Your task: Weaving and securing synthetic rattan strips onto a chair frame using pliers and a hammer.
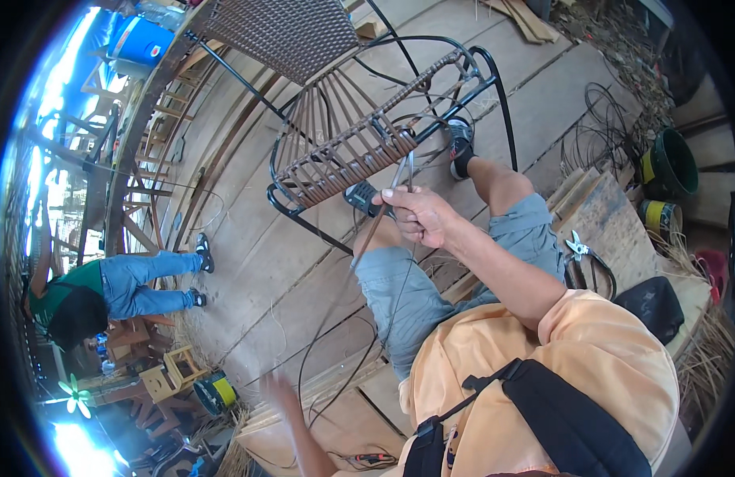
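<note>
A chair with a dark metal frame and brown woven strips (347, 165) stands in front of my knees. My right hand (421, 216) is closed just in front of its wrapped edge, with a brown weaving strand (370, 237) pinched between thumb and fingers. A slim silver metal piece (408, 171) rises from this hand toward the edge; its kind is unclear. The strand's length hangs down and loops toward my left side. Out at the lower left, my left hand (281, 395) is away from the chair and smeared by motion, so its fingers cannot be read.
Pruning shears (576, 245) and a black bag (652, 308) lie on the boards to my right. Beyond are a dark bucket (669, 163) and coiled strands (596, 131). A red-handled tool (372, 459) lies near my left hip. Another person (117, 290) bends over at the left.
</note>
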`<state>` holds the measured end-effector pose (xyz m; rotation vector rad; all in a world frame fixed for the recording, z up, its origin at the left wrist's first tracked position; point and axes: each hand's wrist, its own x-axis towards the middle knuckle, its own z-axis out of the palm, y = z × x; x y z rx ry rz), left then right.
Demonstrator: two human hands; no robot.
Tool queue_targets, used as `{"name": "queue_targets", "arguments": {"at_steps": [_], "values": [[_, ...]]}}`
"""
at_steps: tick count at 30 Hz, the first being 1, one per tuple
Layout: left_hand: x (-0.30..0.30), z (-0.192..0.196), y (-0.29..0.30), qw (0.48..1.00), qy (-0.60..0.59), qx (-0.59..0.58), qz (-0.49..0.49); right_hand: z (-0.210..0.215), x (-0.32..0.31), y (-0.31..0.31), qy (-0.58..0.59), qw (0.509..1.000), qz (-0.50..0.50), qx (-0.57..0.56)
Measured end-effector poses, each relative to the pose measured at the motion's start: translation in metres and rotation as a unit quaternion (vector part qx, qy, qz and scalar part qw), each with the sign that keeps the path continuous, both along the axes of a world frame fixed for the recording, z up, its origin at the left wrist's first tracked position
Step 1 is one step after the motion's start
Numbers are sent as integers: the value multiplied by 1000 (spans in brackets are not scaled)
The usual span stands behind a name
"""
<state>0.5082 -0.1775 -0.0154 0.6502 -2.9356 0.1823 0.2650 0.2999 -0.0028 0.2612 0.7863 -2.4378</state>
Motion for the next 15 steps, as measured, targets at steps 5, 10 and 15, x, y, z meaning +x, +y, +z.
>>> {"name": "queue_targets", "arguments": {"at_steps": [5,10,15], "values": [[-196,48,298,876,145,330,-321,7,1,-12,15,999,21,22],[-175,42,302,863,-13,449,-233,-1,0,-7,-9,1000,23,-13],[26,-55,0,909,-106,-127,-383,-4,-3,-9,-34,995,23,-87]]}}
